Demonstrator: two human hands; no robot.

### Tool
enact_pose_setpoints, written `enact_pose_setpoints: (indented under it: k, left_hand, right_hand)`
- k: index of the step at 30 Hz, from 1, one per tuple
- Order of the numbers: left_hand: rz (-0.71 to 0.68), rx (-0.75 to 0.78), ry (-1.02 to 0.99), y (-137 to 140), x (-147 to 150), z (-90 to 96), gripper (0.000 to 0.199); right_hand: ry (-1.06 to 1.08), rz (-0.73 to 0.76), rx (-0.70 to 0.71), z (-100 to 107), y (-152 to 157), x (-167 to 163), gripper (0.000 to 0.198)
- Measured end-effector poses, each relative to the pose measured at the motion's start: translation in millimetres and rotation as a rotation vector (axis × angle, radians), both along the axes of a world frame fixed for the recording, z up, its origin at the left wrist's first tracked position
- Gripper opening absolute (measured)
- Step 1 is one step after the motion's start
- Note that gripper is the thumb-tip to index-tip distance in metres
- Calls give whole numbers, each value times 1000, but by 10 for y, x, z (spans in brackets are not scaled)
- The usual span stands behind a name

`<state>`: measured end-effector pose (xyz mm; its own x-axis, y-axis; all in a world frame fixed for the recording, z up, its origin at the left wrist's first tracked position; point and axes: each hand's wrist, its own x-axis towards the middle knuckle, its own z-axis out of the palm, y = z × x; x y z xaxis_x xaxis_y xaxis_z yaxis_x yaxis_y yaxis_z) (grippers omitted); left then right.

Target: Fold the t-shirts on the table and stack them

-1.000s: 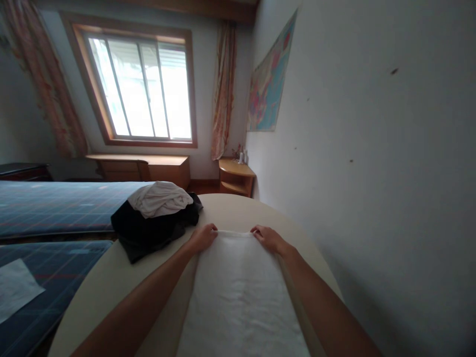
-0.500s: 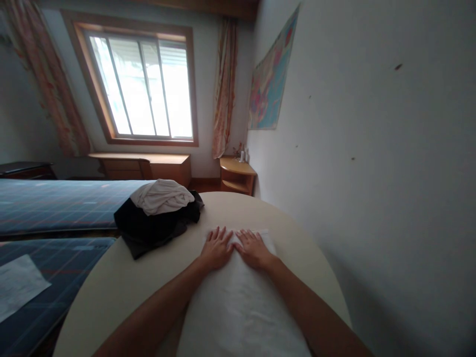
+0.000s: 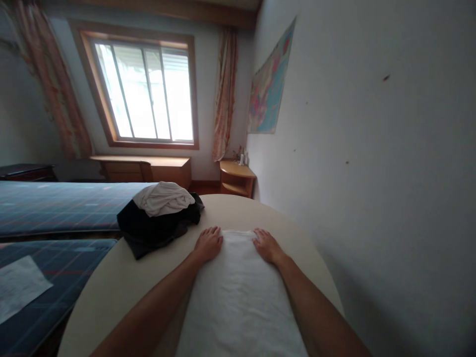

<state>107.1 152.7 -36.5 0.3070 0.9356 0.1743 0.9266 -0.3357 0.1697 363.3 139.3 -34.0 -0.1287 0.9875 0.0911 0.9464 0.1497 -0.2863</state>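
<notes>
Resting palms-down, our L hand (image 3: 208,244) & R hand (image 3: 267,245) are open, fingers loosely out, at the far corners of the white cloth (image 3: 241,292). It's on the bench (image 3: 297,235), long axis running from short of the far edge toward us, btwn our arms; hands approx equally near.

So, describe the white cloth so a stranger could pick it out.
Find the round cream table. The left hand and right hand flank the far end of a white cloth. It lies nearly flat, unlike the crumpled fabric pile.
</notes>
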Motion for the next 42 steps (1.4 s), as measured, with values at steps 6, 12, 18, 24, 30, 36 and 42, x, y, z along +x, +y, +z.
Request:
enact_pose_setpoints:
  k: [6, 12, 18, 24, 30, 36, 42]
  left_hand:
    - [39, -36, -16, 172, -140, 117, 39]
    - [14, -76, -79, 315, -196, 285, 32]
    - [14, 44, -213, 344, -186, 646, 31]
    - [-76, 153, -353, 182, -190, 963, 28]
    - [-143, 168, -482, -297, -315, 1151, 23]
    - [-210, 42, -696, -880, -470, 1116, 21]
    - [-380, -60, -670, -1310, -651, 809, 24]
  right_hand:
    - [24, -102, -23, 116, 122, 120, 41]
    - [118, -79, -49, 299, 131, 224, 23]
    - [217, -90, 112, 655, 126, 282, 28]
    - [276, 1, 221, 997, -64, 309, 24]
    - [340, 132, 271, 1212, -523, 314, 22]
    - [337, 231, 250, 1325, -1115, 238, 22]
    - [75, 344, 205, 1228, -1676, 159, 22]
